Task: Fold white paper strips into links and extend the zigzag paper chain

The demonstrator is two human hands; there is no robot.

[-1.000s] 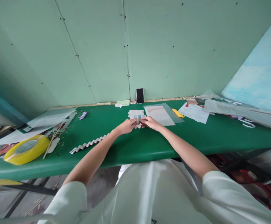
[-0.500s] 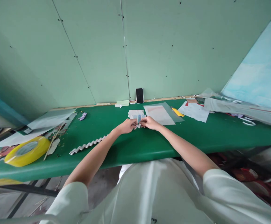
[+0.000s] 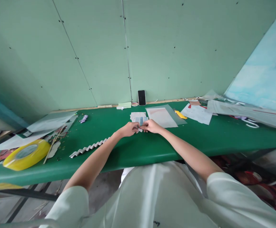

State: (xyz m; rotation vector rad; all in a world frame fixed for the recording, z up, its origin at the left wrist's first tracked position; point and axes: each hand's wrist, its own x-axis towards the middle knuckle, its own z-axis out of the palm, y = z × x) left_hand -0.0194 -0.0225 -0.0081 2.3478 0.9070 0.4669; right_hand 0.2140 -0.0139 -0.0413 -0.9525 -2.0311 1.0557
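Note:
My left hand (image 3: 129, 129) and my right hand (image 3: 151, 126) meet over the middle of the green table (image 3: 152, 148). Both have their fingers pinched on a small folded paper strip (image 3: 140, 129), whitish, partly hidden by the fingertips. Just beyond the fingers lie several small printed paper pieces (image 3: 138, 115), white and pale blue. A zigzag chain of folded paper (image 3: 89, 148) stretches to the left, its far end passing behind my left forearm.
A yellow tape roll (image 3: 26, 155) and paper sheets (image 3: 51, 120) lie left. A phone (image 3: 141, 98) leans on the wall. Right of my hands are a white sheet (image 3: 161, 117), a yellow cutter (image 3: 180, 114) and stacked papers (image 3: 247, 112). Small purple pieces (image 3: 83, 119) sit back left.
The fingertips have shifted slightly around the strip; a pale blue piece that stood up between my hands now shows lower. The rest of the table looks the same.

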